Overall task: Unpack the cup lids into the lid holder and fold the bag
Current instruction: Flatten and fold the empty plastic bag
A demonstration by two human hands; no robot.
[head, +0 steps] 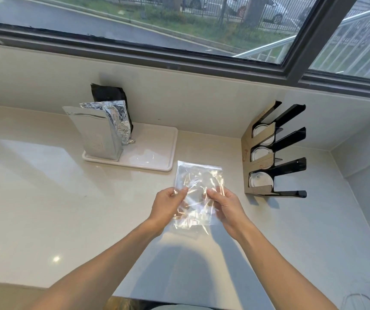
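A clear, crinkled plastic bag [198, 177] is held just above the pale counter in the middle of the view. My left hand [167, 205] pinches its left side and my right hand [225, 208] pinches its right side, both near the bag's middle. The bag looks empty and flat, its far end pointing toward the window. To the right stands a black lid holder [289, 139] with a cardboard front and three slots. White cup lids [260, 180] sit in each slot.
A white tray [155, 151] at the back carries a silver pouch [95, 133], a crumpled foil bag [118, 121] and a black bag [109, 95]. The window sill wall runs along the back. A wall closes the right side beyond the holder.
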